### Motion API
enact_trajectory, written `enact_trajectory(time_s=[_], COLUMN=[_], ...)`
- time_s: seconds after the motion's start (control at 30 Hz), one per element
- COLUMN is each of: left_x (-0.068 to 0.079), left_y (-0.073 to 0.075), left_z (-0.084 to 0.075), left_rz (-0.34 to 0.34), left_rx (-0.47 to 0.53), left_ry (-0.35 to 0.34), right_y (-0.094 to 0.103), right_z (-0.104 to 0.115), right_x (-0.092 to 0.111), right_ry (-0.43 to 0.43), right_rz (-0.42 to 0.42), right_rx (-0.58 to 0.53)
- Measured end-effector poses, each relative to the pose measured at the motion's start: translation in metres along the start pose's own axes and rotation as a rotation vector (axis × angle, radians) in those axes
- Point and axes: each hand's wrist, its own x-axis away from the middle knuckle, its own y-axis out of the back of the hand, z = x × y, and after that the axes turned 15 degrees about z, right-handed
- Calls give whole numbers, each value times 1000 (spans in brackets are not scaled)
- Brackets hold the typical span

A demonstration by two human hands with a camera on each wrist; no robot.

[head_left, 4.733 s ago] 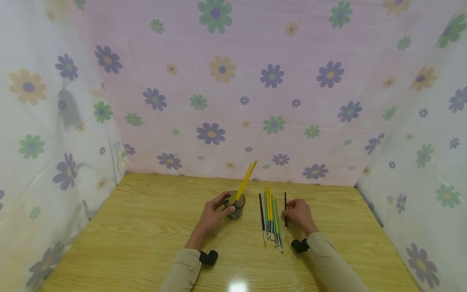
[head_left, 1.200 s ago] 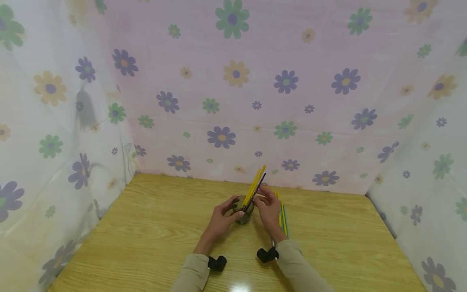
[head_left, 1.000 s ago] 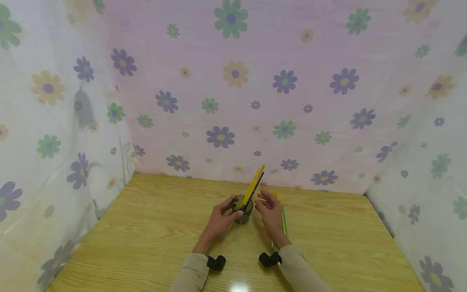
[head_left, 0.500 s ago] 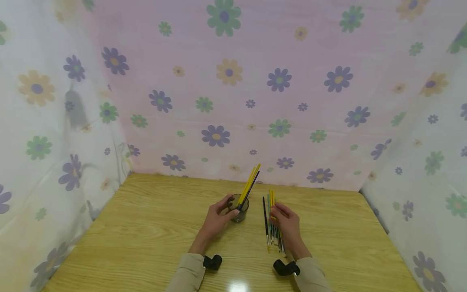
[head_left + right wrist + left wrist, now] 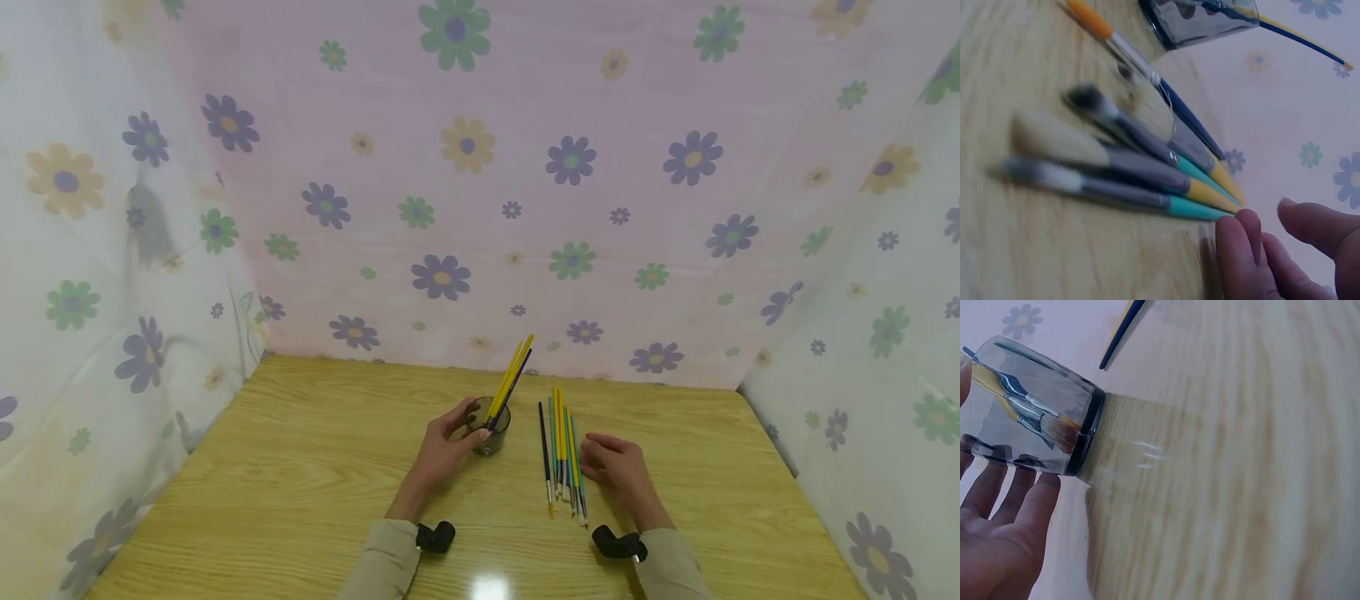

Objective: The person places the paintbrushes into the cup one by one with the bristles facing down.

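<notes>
My left hand (image 5: pixel 446 450) grips a see-through grey glass tumbler (image 5: pixel 489 444), fingers round its far side and thumb at the rim. Three paintbrushes (image 5: pixel 512 379) lean right in it, two yellow-handled and one dark; the left wrist view shows bristles (image 5: pixel 1060 432) down near the tumbler's base. My right hand (image 5: pixel 618 468) holds nothing, its fingers loosely bent just right of a bundle of paintbrushes (image 5: pixel 562 433) with yellow and teal handles. In the right wrist view its fingertips (image 5: pixel 1232 228) overlap the teal handle end, thumb apart. A dark-handled paintbrush (image 5: pixel 543 442) edges the bundle's left side.
Everything rests on a wood-grain table (image 5: pixel 315 483). A flower-print curtain (image 5: pixel 382 183) encloses the back and both sides. Black wrist cameras (image 5: pixel 437 537) are strapped at the sleeves (image 5: pixel 382 558). Light glares at the table's front.
The dark paintbrush that lay right of the bundle now stands in the tumbler. My right hand let go of it there and moved back right, past the bundle. My left hand keeps its grip.
</notes>
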Motion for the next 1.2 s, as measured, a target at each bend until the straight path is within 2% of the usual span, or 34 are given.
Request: enact_trajectory(time_s=[0.2,0.5,1.0,1.2], left_x=[-2,-2,-1,-2], left_y=[0,1,1,1], left_z=[0,-2,-3,-2], left_rz=[-3,9,-2,-2], left_rx=[-2,4,-1,8], left_ry=[-5,7,11,24], right_y=[3,-7,-4,2], right_z=[5,10,12,10], right_x=[2,4,4,1], right_ry=[-13,20,27,35], right_rz=[17,-35,-45,-88], right_rx=[82,283,349,398])
